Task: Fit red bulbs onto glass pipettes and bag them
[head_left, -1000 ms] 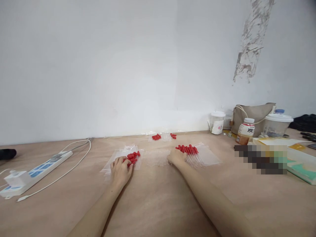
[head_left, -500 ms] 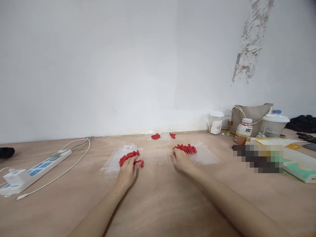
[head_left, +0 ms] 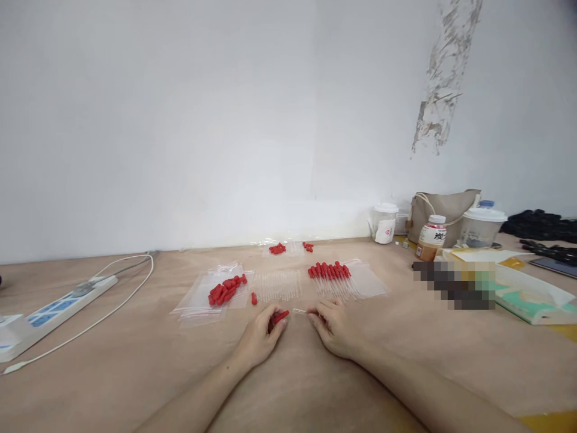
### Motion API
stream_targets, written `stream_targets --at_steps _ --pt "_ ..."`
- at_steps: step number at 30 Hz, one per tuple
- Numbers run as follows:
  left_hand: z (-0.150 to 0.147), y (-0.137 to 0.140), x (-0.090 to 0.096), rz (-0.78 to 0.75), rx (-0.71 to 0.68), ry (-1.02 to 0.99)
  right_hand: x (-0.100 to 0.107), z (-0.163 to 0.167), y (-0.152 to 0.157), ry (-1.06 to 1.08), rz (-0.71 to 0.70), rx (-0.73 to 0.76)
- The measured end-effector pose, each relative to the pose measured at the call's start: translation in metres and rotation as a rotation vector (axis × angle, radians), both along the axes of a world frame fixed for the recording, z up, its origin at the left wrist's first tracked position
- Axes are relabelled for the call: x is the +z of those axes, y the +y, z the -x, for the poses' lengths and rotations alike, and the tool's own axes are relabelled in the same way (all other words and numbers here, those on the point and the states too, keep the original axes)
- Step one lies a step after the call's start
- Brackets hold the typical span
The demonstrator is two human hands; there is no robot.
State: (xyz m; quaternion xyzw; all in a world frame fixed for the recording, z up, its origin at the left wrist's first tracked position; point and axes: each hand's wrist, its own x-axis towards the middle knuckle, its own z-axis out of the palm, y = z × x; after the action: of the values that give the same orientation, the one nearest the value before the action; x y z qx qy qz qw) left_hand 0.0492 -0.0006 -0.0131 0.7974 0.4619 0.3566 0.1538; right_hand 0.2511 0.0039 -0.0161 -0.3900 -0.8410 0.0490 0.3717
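Observation:
My left hand [head_left: 264, 331] is closed with a red dropper bulb [head_left: 281, 317] pinched between thumb and fingers. Facing it, my right hand [head_left: 332, 328] grips a thin clear dropper tube [head_left: 299, 311], whose end points at the bulb; a small gap separates the two. Beyond my hands lies a row of bare clear tubes [head_left: 277, 285]. To the right is a row of tubes capped with red bulbs [head_left: 330, 272], resting partly on a plastic bag [head_left: 369, 281]. At left, loose red bulbs [head_left: 228, 290] are heaped on clear bags [head_left: 192, 300], with a single bulb [head_left: 254, 299] beside them.
A smaller group of red bulbs [head_left: 277, 248] lies near the wall. A white power strip [head_left: 58, 316] with a cable is at left. On the right stand a lidded cup [head_left: 385, 224], a drink bottle [head_left: 431, 239], a grey bag [head_left: 444, 207] and a white-green tray [head_left: 536, 300].
Both hands have drawn back toward me and closer together. The left has come away from the bulb heap with a bulb, the right from the capped row, now showing a clear tube.

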Motion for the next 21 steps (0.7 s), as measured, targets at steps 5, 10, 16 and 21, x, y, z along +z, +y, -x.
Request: stream_targets --at_steps 5,10,16,21 --pt "0.0006 -0.0007 0.0005 -0.005 -0.024 -0.020 -0.0015 0.0017 0.0018 -0.001 0.000 0.018" --pt "-0.0016 -0.0026 0.0021 0.007 -0.047 -0.043 -0.0023 0.0019 0.0028 -0.027 0.022 0.048" --pt "-0.0012 -0.0014 0.0034 0.006 -0.081 -0.059 -0.0029 0.0014 0.0040 -0.033 0.058 0.081" --pt "-0.0009 0.0006 -0.0005 -0.012 -0.073 -0.078 -0.0036 0.0028 0.0027 -0.010 0.119 0.100"
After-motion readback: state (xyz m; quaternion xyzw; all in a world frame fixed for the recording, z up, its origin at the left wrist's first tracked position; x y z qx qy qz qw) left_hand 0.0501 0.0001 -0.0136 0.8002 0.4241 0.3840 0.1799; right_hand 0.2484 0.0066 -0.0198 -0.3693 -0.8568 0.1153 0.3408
